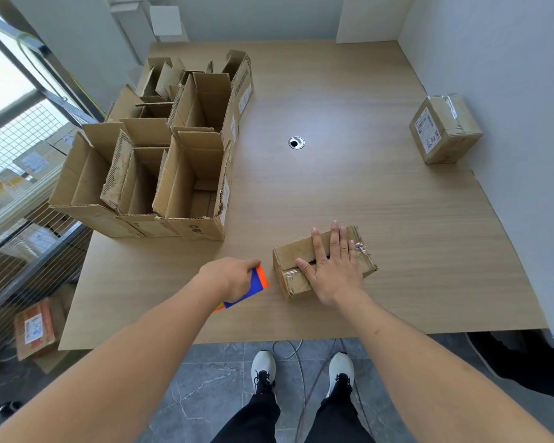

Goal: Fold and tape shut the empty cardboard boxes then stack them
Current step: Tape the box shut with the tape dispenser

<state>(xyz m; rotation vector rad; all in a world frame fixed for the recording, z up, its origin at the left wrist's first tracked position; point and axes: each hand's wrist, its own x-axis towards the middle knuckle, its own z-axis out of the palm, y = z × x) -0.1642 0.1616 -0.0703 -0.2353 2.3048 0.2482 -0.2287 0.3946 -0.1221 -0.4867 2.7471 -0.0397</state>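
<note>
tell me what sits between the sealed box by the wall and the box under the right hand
Nothing: in the head view only bare table lies between the sealed box and the box that the right hand presses.

Open-topped boxes (160, 161) crowd the counter's (349, 187) left side, flaps upright, walling off that flank. Middle of the counter bare apart from a flush cable grommet (296, 142). Taped box (445, 129) near the right wall. Small box (304, 251) sits near the front edge; open lanes either side of it.
</note>
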